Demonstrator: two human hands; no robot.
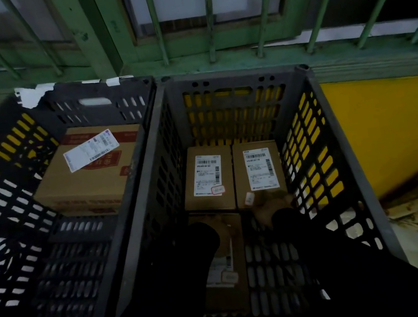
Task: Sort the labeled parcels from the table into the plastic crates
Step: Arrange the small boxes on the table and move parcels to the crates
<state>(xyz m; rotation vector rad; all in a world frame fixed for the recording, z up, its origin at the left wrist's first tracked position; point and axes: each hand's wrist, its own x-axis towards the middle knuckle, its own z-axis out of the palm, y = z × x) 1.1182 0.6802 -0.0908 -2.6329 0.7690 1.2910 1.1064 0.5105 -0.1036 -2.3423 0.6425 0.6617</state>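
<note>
Count first: 2 black slotted plastic crates side by side, 4 cardboard parcels in all.

The left crate holds 1 parcel, the large box, lying twd the far wall of the crate w/ red print and a white label stuck on askew.

The right crate holds 3 smaller boxes on its floor. 2 lie at the far end, touching along their long sides: far-left box and far-right box, each label up. The 3rd, the near box, lies at the near left, just behind the far-left one, label partly covered by my sleeve.

Both my arms reach down into the right crate in black sleeves. My left hand rests on the far end of the near box; it's dim and blurred, so I cannot tell whether the fingers grip or lie flat. My right hand is at the near edge of the far-right box, fingers against the card; blur again, cannot tell grip from flat touch.

Surface: crate floors are perforated, pale ground shows thru the slots. Pale floor at the right.

Room: yellow wall behind the crates, green window frame w/ green bars above it. Light is poor.
</note>
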